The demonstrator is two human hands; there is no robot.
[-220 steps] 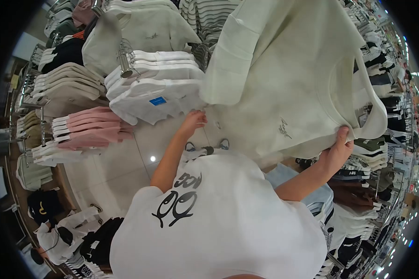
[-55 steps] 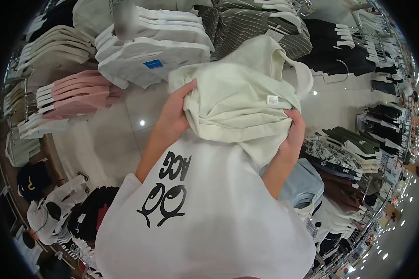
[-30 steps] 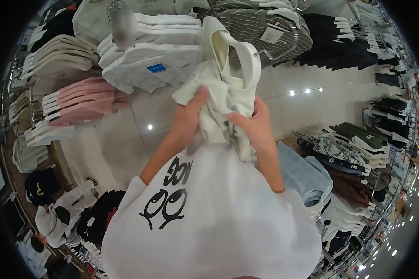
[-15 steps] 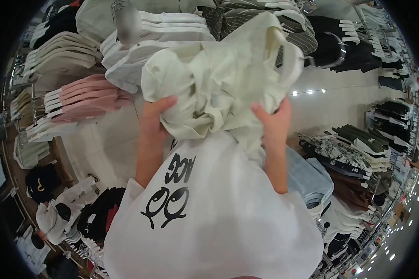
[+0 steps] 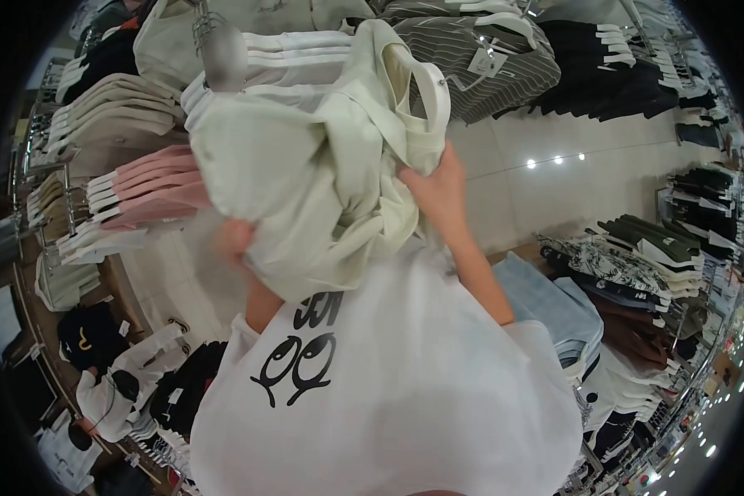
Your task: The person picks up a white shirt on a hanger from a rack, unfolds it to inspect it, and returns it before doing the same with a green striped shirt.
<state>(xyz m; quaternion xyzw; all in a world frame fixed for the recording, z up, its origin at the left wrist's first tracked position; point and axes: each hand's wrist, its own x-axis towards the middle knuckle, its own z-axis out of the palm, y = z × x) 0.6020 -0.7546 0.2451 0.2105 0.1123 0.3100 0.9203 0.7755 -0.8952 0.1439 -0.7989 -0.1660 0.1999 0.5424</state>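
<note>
A pale greenish-cream shirt (image 5: 281, 165) is held up in front of my chest, bunched and folded over itself. Its neck opening faces right, with a white hanger (image 5: 431, 91) inside and a metal hook pointing right. My right hand (image 5: 438, 190) is closed on the fabric just below the hanger, thumb on top. At the shirt's lower left edge, my left hand (image 5: 238, 241) is closed on the cloth; motion blurs it, and some of its fingers are hidden behind the fabric.
White shirts (image 5: 298, 62), striped shirts (image 5: 471, 62) and black garments (image 5: 599, 74) hang ahead. Pink shirts (image 5: 153, 186) hang at left, light-blue jeans (image 5: 550, 306) at right. A glossy tiled floor (image 5: 554, 190) lies between the racks. A person (image 5: 112, 397) in white is at lower left.
The shirt and its hanger have shifted left, and the left part of the cloth is more spread out. My right hand moved left; my left hand moved down and left.
</note>
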